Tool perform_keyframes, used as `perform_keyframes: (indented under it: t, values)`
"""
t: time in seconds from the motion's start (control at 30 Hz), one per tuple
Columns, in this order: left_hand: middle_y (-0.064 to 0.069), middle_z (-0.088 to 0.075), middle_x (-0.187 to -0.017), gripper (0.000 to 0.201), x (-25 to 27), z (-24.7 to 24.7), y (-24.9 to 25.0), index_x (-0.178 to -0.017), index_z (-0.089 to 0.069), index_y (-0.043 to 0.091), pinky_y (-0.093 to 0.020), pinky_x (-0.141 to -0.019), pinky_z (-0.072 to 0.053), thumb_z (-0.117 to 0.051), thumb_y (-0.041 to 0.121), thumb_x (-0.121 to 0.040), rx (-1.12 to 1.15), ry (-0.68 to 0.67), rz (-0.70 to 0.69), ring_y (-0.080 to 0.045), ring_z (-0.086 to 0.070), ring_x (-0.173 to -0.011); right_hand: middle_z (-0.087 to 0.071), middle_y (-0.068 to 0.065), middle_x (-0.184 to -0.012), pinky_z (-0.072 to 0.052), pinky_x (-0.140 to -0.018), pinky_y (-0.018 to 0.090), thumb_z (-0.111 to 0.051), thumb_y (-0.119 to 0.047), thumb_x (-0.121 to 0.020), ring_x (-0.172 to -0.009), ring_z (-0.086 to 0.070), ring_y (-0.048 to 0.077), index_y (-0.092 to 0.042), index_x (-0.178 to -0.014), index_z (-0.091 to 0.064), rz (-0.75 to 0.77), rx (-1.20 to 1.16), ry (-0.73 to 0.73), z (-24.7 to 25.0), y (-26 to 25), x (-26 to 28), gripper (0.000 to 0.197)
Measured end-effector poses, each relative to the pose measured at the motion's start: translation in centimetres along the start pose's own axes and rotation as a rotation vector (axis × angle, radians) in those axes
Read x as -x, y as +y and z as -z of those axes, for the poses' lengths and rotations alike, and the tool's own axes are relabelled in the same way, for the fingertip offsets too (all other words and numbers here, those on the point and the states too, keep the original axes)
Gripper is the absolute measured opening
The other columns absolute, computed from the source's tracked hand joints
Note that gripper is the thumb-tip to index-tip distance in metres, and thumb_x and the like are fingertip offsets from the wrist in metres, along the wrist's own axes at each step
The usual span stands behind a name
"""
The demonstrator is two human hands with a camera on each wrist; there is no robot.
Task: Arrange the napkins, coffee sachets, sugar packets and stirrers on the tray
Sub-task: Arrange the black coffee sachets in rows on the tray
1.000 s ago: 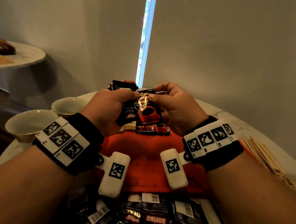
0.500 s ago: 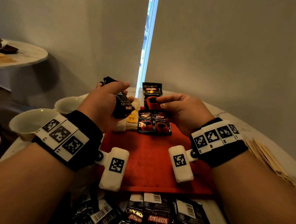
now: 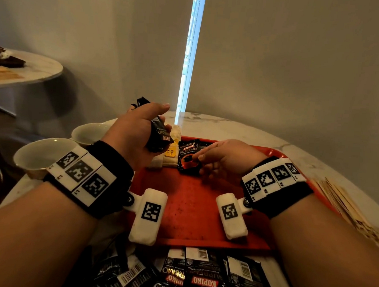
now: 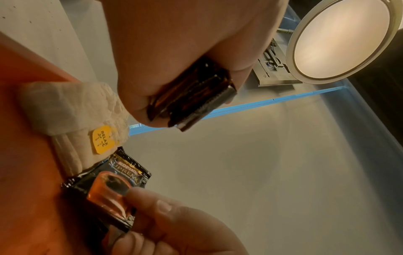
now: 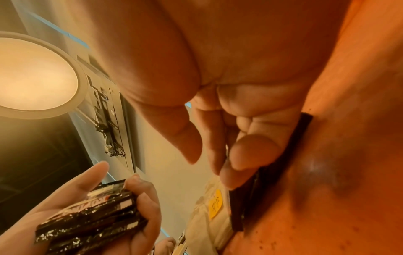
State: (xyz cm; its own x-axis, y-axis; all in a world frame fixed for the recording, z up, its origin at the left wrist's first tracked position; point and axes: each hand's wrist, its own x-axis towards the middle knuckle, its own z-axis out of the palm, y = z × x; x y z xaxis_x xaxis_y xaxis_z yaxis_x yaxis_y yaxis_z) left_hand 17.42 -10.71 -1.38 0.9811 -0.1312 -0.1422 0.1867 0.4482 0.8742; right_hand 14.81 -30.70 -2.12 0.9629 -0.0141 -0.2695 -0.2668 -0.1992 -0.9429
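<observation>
My left hand (image 3: 166, 119) grips a stack of black coffee sachets (image 3: 159, 132) above the red tray's (image 3: 191, 212) far left corner; the stack's (image 4: 191, 98) edges stick out of the fist. Another black sachet with a red cup print (image 3: 187, 157) lies on the tray beside folded white napkins (image 3: 171, 152) that carry a yellow sticker. My right hand (image 3: 199, 160) presses its fingertips (image 5: 250, 155) on that sachet (image 4: 109, 186), with the thumb apart from it.
Several loose coffee sachets (image 3: 198, 277) lie on the table in front of the tray. Wooden stirrers (image 3: 346, 206) are fanned out to its right. Two white bowls (image 3: 39, 154) (image 3: 89, 132) stand at the left. A second round table (image 3: 33, 71) is at the far left.
Both hands held sachets up together. The right hand then took one and came down with it onto the tray beside the napkins. The left hand drew away left with the stack.
</observation>
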Motion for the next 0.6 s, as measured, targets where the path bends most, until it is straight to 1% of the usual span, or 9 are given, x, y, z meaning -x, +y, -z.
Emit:
perform_keyframes:
  t: [0.13, 0.23, 0.27, 0.37, 0.43, 0.53, 0.6]
  values:
    - [-0.006, -0.057, -0.104, 0.038, 0.04, -0.1, -0.09, -0.111, -0.058, 0.014, -0.03, -0.061, -0.056, -0.074, 0.034, -0.085, -0.012, 0.002, -0.007, -0.015, -0.062, -0.082, -0.072, 0.022, -0.093, -0.05, -0.055, 0.027, -0.059, 0.002, -0.091, -0.066, -0.064, 0.022, 0.011, -0.118, -0.062, -0.029, -0.049, -0.015, -0.29, 0.03, 0.12, 0.028]
    - [-0.006, -0.057, -0.104, 0.037, 0.13, -0.11, -0.1, -0.111, -0.058, 0.014, -0.029, -0.061, -0.056, -0.074, 0.035, -0.085, -0.019, 0.002, -0.007, -0.015, -0.062, -0.082, -0.069, 0.031, -0.107, -0.053, -0.06, 0.031, -0.061, 0.001, -0.091, -0.071, -0.063, 0.026, 0.012, -0.118, -0.061, -0.038, -0.043, -0.017, -0.33, 0.0, 0.1, 0.029]
    - [-0.006, -0.057, -0.104, 0.037, 0.14, -0.12, -0.12, -0.111, -0.058, 0.014, -0.029, -0.061, -0.056, -0.074, 0.036, -0.085, -0.02, 0.004, -0.006, -0.015, -0.062, -0.082, -0.069, 0.031, -0.109, -0.054, -0.061, 0.032, -0.062, 0.0, -0.091, -0.072, -0.064, 0.026, 0.011, -0.117, -0.062, -0.045, -0.037, -0.019, -0.34, 0.0, 0.08, 0.029]
    - [-0.004, -0.056, -0.101, 0.038, 0.2, -0.2, -0.15, -0.112, -0.056, 0.015, -0.029, -0.061, -0.056, -0.073, 0.035, -0.085, -0.018, 0.003, -0.012, -0.015, -0.061, -0.079, -0.07, 0.025, -0.098, -0.054, -0.059, 0.032, -0.062, 0.0, -0.091, -0.067, -0.064, 0.024, 0.01, -0.118, -0.061, -0.067, -0.046, -0.023, -0.48, 0.04, -0.13, 0.029]
    - [-0.002, -0.056, -0.097, 0.042, 0.18, -0.19, -0.14, -0.114, -0.054, 0.016, -0.029, -0.062, -0.056, -0.074, 0.037, -0.084, -0.02, 0.006, -0.01, -0.014, -0.06, -0.075, -0.07, 0.022, -0.094, -0.052, -0.056, 0.032, -0.063, -0.001, -0.09, -0.064, -0.062, 0.024, 0.01, -0.118, -0.06, -0.085, -0.047, -0.016, -0.59, 0.07, -0.34, 0.03]
    - [-0.003, -0.056, -0.095, 0.048, 0.25, -0.17, -0.07, -0.115, -0.053, 0.017, -0.03, -0.063, -0.055, -0.076, 0.043, -0.081, -0.037, 0.001, 0.005, -0.015, -0.06, -0.072, -0.072, 0.024, -0.098, -0.042, -0.05, 0.026, -0.065, -0.001, -0.088, -0.059, -0.052, 0.02, 0.009, -0.12, -0.059, -0.135, -0.078, -0.002, -0.54, 0.06, -0.52, 0.034]
    - [-0.004, -0.057, -0.096, 0.055, 0.31, -0.18, -0.03, -0.12, -0.053, 0.018, -0.031, -0.061, -0.055, -0.077, 0.046, -0.08, -0.034, 0.0, 0.014, -0.015, -0.06, -0.071, -0.073, 0.021, -0.091, -0.035, -0.049, 0.022, -0.064, 0.0, -0.088, -0.058, -0.045, 0.017, 0.007, -0.12, -0.059, -0.146, -0.102, -0.012, -0.49, 0.01, -0.5, 0.032]
